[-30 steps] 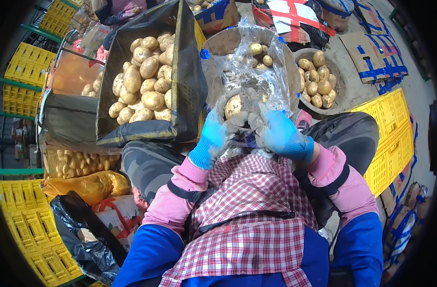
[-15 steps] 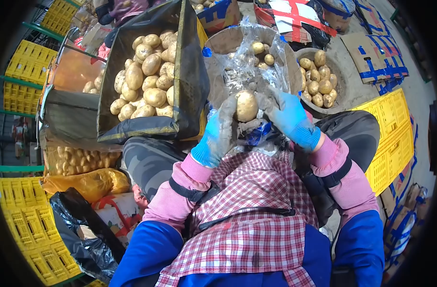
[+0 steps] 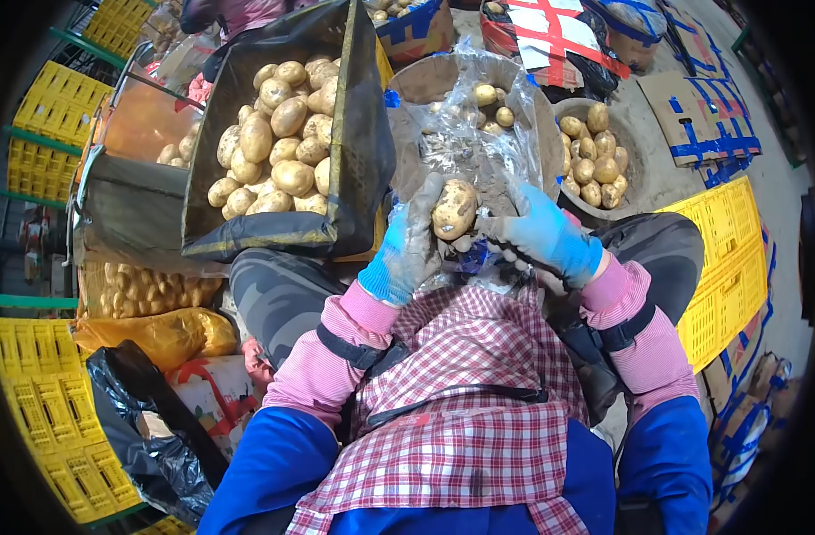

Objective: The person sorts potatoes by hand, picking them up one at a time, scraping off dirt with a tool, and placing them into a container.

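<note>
- Nearest, at the bottom of the frame: checked apron [image 3: 479, 455] over blue sleeves [image 3: 269, 464].
- Left hand [image 3: 412, 245], gloved in blue with grey dirt, centre of frame: fingers clamped on a potato [image 3: 455, 210], whose broad face is turned up; dark marks on its skin.
- Right hand [image 3: 539, 230], gloved alike, right of the potato: thumb and fingers apart, fingertips just beside it. Contact with the potato: cannot tell.
- Trousers [image 3: 287, 294], camouflage pattern, knees spread either side of the hands.
- Basin [image 3: 543, 134], above the hands: plastic film [image 3: 471, 76] draped inside, soil at the lower part, a few small potatoes [image 3: 486, 94] towards its far side.
- Dark bin [image 3: 361, 143], upper left of centre: soft-walled, well filled with large potatoes [image 3: 287, 134].
- Tub [image 3: 637, 152], upper right of centre: round, holding a heap of smaller potatoes [image 3: 595, 160].
- Yellow crates [image 3: 721, 259] at right edge; more stacked at left.
- Cardboard [image 3: 693, 111], upper right, strapped with blue tape.
- Farthest, top left: another person's pink sleeve [image 3: 251, 11], cut off by the frame.
</note>
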Tool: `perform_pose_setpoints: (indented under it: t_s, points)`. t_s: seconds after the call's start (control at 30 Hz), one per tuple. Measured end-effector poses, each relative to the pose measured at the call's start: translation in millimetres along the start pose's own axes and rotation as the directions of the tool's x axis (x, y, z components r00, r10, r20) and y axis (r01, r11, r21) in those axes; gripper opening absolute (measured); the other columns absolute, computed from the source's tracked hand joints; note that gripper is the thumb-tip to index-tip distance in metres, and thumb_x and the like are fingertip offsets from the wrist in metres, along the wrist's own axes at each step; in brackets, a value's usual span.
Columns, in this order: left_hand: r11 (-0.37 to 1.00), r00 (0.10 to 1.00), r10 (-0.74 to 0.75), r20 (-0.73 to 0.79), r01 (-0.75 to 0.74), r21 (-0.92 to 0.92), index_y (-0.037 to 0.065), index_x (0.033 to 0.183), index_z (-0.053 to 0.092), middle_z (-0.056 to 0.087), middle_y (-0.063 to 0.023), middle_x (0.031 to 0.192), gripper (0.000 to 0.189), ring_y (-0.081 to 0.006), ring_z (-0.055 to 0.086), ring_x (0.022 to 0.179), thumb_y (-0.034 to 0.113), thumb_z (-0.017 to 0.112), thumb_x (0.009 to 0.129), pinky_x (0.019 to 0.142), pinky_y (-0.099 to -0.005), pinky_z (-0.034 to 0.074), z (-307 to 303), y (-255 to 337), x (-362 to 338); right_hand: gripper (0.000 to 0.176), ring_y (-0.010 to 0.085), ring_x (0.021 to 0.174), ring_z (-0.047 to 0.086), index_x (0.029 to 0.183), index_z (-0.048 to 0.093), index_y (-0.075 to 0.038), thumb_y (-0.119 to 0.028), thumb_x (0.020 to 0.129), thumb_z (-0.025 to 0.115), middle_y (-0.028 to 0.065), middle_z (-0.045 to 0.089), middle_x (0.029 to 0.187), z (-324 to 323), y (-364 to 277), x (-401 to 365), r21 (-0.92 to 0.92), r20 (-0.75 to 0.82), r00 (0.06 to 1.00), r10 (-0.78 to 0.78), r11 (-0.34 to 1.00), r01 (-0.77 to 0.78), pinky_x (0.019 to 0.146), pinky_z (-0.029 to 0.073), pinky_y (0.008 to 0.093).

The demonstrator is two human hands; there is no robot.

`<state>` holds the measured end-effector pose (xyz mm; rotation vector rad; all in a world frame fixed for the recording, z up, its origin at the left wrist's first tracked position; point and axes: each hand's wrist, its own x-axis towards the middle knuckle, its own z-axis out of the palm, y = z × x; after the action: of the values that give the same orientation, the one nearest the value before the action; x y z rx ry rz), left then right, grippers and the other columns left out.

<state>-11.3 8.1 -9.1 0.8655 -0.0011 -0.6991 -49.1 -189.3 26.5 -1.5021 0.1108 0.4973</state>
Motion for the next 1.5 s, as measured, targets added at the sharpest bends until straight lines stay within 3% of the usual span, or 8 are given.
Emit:
perform_pose_setpoints:
  t_s: [0.1,0.5,0.57,0.77,0.8,0.87,1.33,1.5]
  points:
    - [0.996,0.995,0.062,0.075,-0.066,0.066,0.004,0.128,0.05,0.063,-0.0093,0.109,0.057,-0.0186,0.063,0.099,0.052,0.047,0.097,0.082,-0.0292,0.054,-13.3,-10.1,8.6,0.069,0.029,0.063,0.067,0.137,0.034,0.01,-0.015,0.079,0.062,0.0196,0.067,0.078,-5.1,67.7,42.5,-0.611,-0.006,0.749,-0.663,0.596,0.522,0.056,0.052,0.0395]
    - [0.992,1.0,0.015,0.024,-0.011,-0.122,0.002,0.138,0.04,0.064,-0.0119,0.111,0.06,-0.0247,0.065,0.098,0.046,0.051,0.098,0.082,-0.0329,0.055,-12.9,-16.3,7.4,0.08,0.0436,0.08,0.065,0.141,0.027,0.008,-0.016,0.073,0.064,0.0293,0.064,0.083,15.7,17.5,7.6,-0.781,-0.089,0.915,-0.394,0.597,0.181,0.069,0.052,0.0496]
    - [0.277,0.739,0.598,0.31,-0.554,0.785,-0.001,0.143,0.028,0.062,-0.0145,0.115,0.068,-0.0247,0.064,0.1,0.031,0.062,0.094,0.081,-0.034,0.055,-10.3,-28.2,-4.3,0.078,0.0424,0.078,0.065,0.139,0.029,0.008,-0.018,0.075,0.065,0.0285,0.064,0.082,29.8,13.2,1.3,-0.794,-0.088,0.945,-0.315,0.595,0.124,0.067,0.052,0.0493]
    - [-0.22,0.71,0.552,0.437,-0.381,0.898,0.0,0.145,0.023,0.051,-0.0178,0.129,0.067,-0.0276,0.061,0.106,0.023,0.061,0.094,0.086,-0.0363,0.053,-26.8,-27.4,-9.8,0.08,0.0425,0.073,0.064,0.145,0.023,0.006,-0.01,0.075,0.058,0.0265,0.063,0.076,32.2,24.6,4.9,-0.781,-0.014,0.923,-0.385,0.581,0.23,0.066,0.051,0.0493]
    - [-0.218,0.709,0.557,0.434,-0.379,0.899,0.0,0.145,0.023,0.051,-0.0178,0.129,0.067,-0.0276,0.061,0.106,0.023,0.061,0.094,0.086,-0.0363,0.053,-21.5,-26.2,-9.6,0.08,0.0436,0.073,0.063,0.144,0.024,0.006,-0.012,0.074,0.06,0.0274,0.063,0.076,28.7,19.7,4.2,-0.732,-0.083,0.916,-0.393,0.648,0.212,0.066,0.051,0.0499]
    - [0.975,0.947,0.221,-0.233,-0.219,0.037,0.0,0.143,0.027,0.048,-0.0163,0.13,0.059,-0.0254,0.056,0.112,0.027,0.054,0.098,0.094,-0.0345,0.049,23.8,-4.5,-9.4,0.081,0.0441,0.074,0.063,0.143,0.024,0.007,-0.012,0.073,0.06,0.0274,0.063,0.077,14.5,24.9,17.6,-0.713,-0.092,0.896,-0.435,0.656,0.246,0.066,0.051,0.05]
    - [0.612,0.789,0.611,-0.067,-0.417,0.672,0.001,0.137,0.041,0.044,-0.0134,0.131,0.07,-0.0235,0.047,0.121,0.018,0.074,0.078,0.104,-0.0355,0.041,20.5,-4.6,-3.9,0.065,0.0076,0.054,0.053,0.141,0.034,0.0,-0.002,0.081,0.058,0.0052,0.059,0.085,12.7,15.9,7.0,0.119,-0.113,0.994,0.009,0.993,0.004,0.041,0.042,0.0232]
    - [0.643,0.796,0.599,-0.085,-0.415,0.643,0.001,0.135,0.042,0.045,-0.0111,0.126,0.071,-0.0226,0.05,0.116,0.019,0.077,0.075,0.101,-0.0344,0.044,18.3,-12.9,-6.0,0.067,0.0121,0.071,0.058,0.14,0.034,0.003,-0.003,0.079,0.06,0.011,0.062,0.098,20.2,26.6,6.1,-0.286,-0.175,0.944,-0.28,0.932,0.224,0.057,0.05,0.0266]
